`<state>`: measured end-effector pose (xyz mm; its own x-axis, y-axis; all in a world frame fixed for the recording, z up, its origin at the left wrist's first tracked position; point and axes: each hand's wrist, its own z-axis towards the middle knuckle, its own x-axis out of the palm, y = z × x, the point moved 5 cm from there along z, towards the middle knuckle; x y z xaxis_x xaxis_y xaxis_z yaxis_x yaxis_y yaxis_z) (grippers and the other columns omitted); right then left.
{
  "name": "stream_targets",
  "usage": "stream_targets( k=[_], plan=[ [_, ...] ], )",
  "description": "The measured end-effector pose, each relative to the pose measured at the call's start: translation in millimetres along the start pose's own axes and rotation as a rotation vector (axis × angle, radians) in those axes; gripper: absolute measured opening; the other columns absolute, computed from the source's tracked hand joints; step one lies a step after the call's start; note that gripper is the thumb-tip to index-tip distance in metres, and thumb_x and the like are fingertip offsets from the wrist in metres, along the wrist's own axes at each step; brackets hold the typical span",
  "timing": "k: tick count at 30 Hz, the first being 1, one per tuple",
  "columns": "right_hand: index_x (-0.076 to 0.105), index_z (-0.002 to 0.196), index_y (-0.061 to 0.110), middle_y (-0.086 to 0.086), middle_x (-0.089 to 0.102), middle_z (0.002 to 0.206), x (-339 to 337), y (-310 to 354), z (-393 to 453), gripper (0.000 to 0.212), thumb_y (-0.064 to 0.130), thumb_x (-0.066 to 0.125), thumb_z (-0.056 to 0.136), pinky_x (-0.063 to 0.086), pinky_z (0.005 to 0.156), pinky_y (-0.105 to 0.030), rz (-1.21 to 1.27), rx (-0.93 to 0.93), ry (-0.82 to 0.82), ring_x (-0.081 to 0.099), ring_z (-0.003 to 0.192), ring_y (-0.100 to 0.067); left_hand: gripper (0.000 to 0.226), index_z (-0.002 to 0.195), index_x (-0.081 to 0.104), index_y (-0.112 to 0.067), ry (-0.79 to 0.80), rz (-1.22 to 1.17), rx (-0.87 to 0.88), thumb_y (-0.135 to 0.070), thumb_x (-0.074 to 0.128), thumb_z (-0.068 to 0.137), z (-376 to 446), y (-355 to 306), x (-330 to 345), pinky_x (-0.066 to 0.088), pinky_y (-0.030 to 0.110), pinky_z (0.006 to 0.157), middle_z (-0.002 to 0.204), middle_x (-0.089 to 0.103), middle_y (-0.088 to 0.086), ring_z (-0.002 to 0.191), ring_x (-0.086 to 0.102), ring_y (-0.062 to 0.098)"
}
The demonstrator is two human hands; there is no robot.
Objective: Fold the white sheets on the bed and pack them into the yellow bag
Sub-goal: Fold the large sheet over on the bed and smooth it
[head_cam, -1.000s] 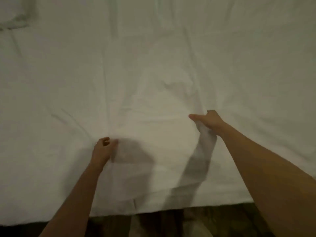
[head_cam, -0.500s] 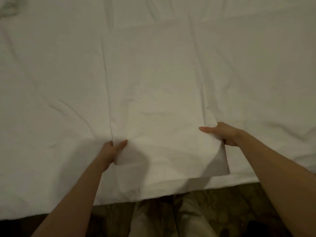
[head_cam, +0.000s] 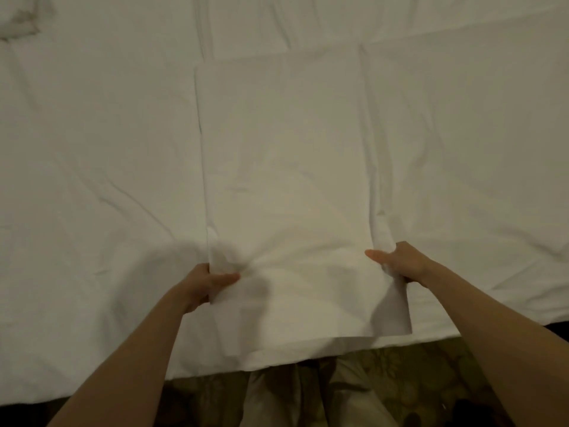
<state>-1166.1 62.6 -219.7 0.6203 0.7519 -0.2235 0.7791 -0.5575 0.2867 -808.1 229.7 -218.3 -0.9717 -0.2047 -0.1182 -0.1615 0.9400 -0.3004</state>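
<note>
Left hand (head_cam: pixel 204 283), lower centre-left of frame: grip clamped on the left edge of the folded white sheet (head_cam: pixel 286 180), thumb lying on top pointing right, fingers tucked under the fabric. Cloth bunches into small creases right at the pinch. Forearm bare, runs down to the lower-left corner.

Right hand (head_cam: pixel 397 261), lower centre-right: grip clamped on the sheet's right edge, thumb flat on top pointing left, the other fingers hidden beneath the fabric. Forearm bare, runs down and out at the lower-right edge.

Both wrists sit roughly level, right one slightly higher in frame, arms angled inward toward the sheet.

Folded sheet: long narrow rectangle, centre of frame, running from near the upper middle down to the bed's near edge. Near end looks lifted off the bed between the two hands; its lower-right corner hangs free and casts a shadow. Far end lies flat.

Bed (head_cam: pixel 92 149) fills most of the frame, covered in wrinkled white fabric. A crumpled bit of fabric sits in the upper-left corner.

Below the bed edge, bottom centre: the person's light trousers (head_cam: pixel 308 396) over a dark patterned floor (head_cam: pixel 415 374).
</note>
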Motion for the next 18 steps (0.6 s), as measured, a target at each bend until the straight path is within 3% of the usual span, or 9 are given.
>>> stream_targets(
  k=[3, 5, 7, 11, 15, 18],
  plan=[
    [0.058, 0.076, 0.01, -0.006, 0.062, 0.075, -15, 21, 3, 0.029, 0.031, 0.077, 0.079, 0.047, 0.052, -0.027, -0.036, 0.034, 0.026, 0.06, 0.065, -0.02, 0.02, 0.096, 0.069, -0.005, 0.005, -0.006, -0.036, -0.005, 0.074, 0.077, 11, -18, -5, 0.055, 0.027, 0.064, 0.089, 0.071, 0.009, 0.077, 0.067, 0.02],
    [0.056, 0.069, 0.009, -0.007, 0.057, 0.065, -34, 45, 14, 0.037, 0.035, 0.081, 0.073, 0.042, 0.052, -0.027, 0.027, -0.013, -0.081, 0.053, 0.056, -0.02, 0.021, 0.095, 0.067, -0.003, -0.065, -0.113, 0.042, -0.01, 0.075, 0.077, 24, -47, -11, 0.055, 0.027, 0.063, 0.089, 0.068, 0.012, 0.072, 0.065, 0.02],
    [0.061, 0.07, 0.01, -0.012, 0.062, 0.071, -49, 79, 29, 0.035, 0.039, 0.08, 0.072, 0.043, 0.055, -0.028, 0.154, -0.079, -0.191, 0.055, 0.057, -0.021, 0.028, 0.099, 0.067, 0.0, -0.174, -0.19, 0.151, -0.016, 0.076, 0.078, 40, -85, -23, 0.056, 0.034, 0.076, 0.094, 0.068, 0.014, 0.077, 0.065, 0.023],
    [0.066, 0.099, 0.005, -0.012, 0.064, 0.092, -70, 162, 59, 0.026, 0.026, 0.071, 0.084, 0.05, 0.051, -0.02, 0.331, -0.246, -0.325, 0.06, 0.066, -0.015, 0.047, 0.106, 0.068, 0.002, -0.308, -0.162, 0.292, -0.029, 0.083, 0.073, 65, -154, -40, 0.053, 0.042, 0.093, 0.105, 0.07, 0.014, 0.097, 0.068, 0.025],
    [0.066, 0.111, 0.004, -0.009, 0.064, 0.099, -93, 224, 88, 0.035, 0.026, 0.068, 0.084, 0.052, 0.08, -0.033, 0.397, -0.309, -0.473, 0.064, 0.092, -0.024, 0.03, 0.097, 0.067, -0.006, -0.366, -0.169, 0.369, -0.026, 0.079, 0.078, 83, -217, -47, 0.056, 0.032, 0.079, 0.102, 0.069, 0.013, 0.082, 0.067, 0.019],
    [0.066, 0.104, 0.008, -0.007, 0.062, 0.096, -107, 255, 102, 0.024, 0.024, 0.066, 0.086, 0.051, 0.08, -0.034, 0.392, -0.327, -0.495, 0.061, 0.089, -0.022, 0.025, 0.094, 0.065, -0.009, -0.363, -0.193, 0.413, -0.023, 0.078, 0.079, 96, -262, -50, 0.057, 0.026, 0.067, 0.096, 0.07, 0.012, 0.067, 0.067, 0.011]
  ],
)
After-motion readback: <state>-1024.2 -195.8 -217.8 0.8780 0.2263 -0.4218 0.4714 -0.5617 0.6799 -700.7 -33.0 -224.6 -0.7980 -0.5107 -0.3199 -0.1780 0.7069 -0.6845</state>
